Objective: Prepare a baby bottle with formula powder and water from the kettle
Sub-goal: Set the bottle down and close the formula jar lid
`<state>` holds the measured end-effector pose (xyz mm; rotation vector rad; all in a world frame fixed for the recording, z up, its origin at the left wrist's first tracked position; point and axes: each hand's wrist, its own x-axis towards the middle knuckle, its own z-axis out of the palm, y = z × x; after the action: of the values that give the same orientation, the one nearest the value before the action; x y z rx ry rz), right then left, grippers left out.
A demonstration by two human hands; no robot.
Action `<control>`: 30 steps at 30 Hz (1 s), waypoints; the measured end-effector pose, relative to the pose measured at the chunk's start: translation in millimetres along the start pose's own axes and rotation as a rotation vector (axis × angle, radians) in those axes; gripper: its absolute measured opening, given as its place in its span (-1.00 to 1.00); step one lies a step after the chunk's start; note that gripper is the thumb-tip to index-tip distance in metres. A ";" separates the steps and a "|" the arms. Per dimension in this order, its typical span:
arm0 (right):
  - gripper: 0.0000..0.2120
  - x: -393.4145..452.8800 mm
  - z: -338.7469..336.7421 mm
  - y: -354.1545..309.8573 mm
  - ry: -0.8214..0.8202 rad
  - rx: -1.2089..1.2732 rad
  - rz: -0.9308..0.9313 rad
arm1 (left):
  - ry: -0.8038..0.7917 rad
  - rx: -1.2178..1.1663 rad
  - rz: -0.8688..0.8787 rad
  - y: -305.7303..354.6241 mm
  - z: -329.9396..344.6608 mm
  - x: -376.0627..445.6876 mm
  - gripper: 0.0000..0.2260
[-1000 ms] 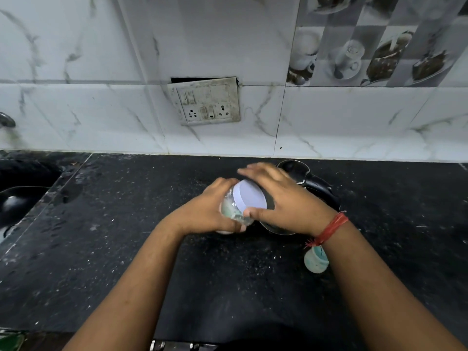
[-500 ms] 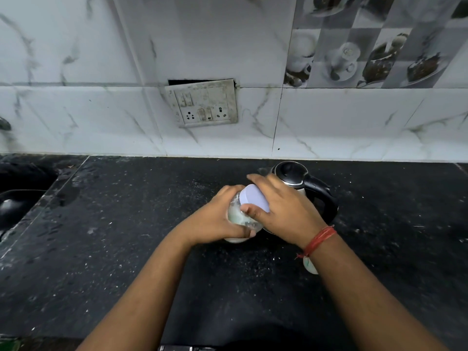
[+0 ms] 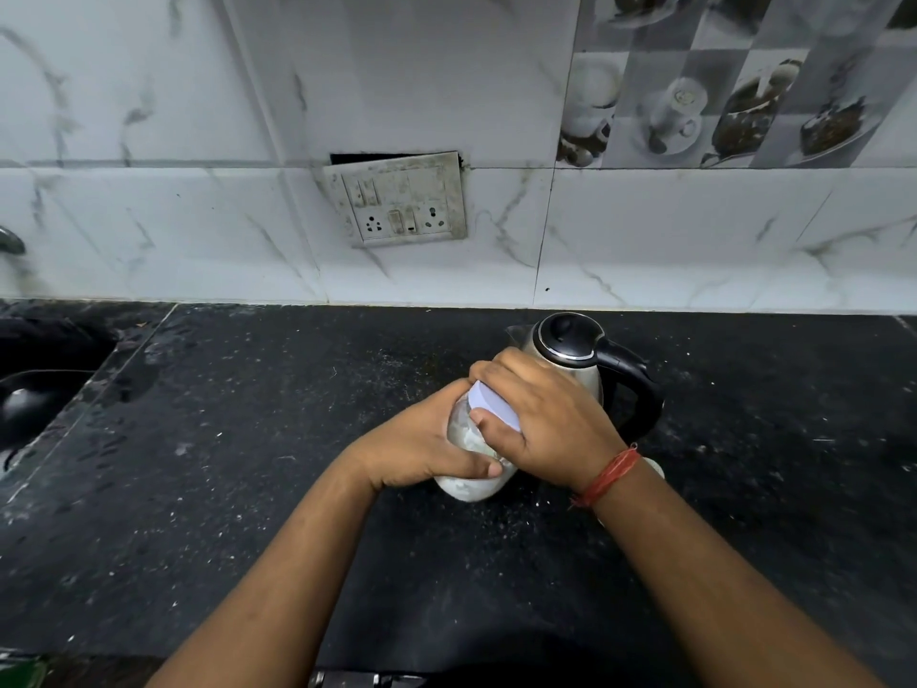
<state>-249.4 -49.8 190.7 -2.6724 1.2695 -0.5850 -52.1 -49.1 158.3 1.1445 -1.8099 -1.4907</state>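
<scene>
Both hands gripping 1 jar (image 3: 471, 481): left hand (image 3: 422, 446) is wrapping the clear body, thumb lying across the front near the base; right hand (image 3: 543, 424) is clamping down over the pale lilac lid (image 3: 493, 409), thumb pressing on the lid's near edge, fingers curling over the far side. Jar is tilting, lid end leaning toward the right and away, base sitting on or just above the black table (image 3: 248, 489); contact is hidden by the left hand, cannot tell. White powder is showing through the jar wall, clinging unevenly.

Steel kettle (image 3: 570, 355) with black lid and black handle is standing upright just behind the right hand, handle pointing right, spout pointing left. Red thread band (image 3: 608, 474) is sitting on the right wrist. Small pale object (image 3: 657, 469) is peeking out behind that wrist on the table, mostly hidden, too little visible to identify.

Table surface is carrying white specks around the jar. Grimy switch and socket plate (image 3: 402, 201) is hanging crooked on the marble-tile wall behind.
</scene>
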 end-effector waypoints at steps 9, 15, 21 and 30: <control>-0.39 6.0 19.1 1.3 0.082 0.007 0.156 | 0.081 0.070 -0.041 -7.2 -0.7 1.6 -0.30; -0.20 8.5 45.8 2.7 0.088 0.334 0.425 | 0.251 -0.013 -0.058 -46.7 10.9 -0.1 -0.19; -0.15 -4.6 89.3 -6.1 -0.049 0.413 0.451 | 0.354 -0.064 -0.103 -87.1 23.6 -12.0 -0.18; -0.16 -10.9 127.0 -11.1 -0.106 0.358 0.467 | 0.419 -0.018 -0.094 -110.2 42.0 -17.4 -0.24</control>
<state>-197.4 -40.9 74.1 -2.0015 1.5198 -0.5315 -47.2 -16.3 43.7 1.4260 -1.4708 -1.2009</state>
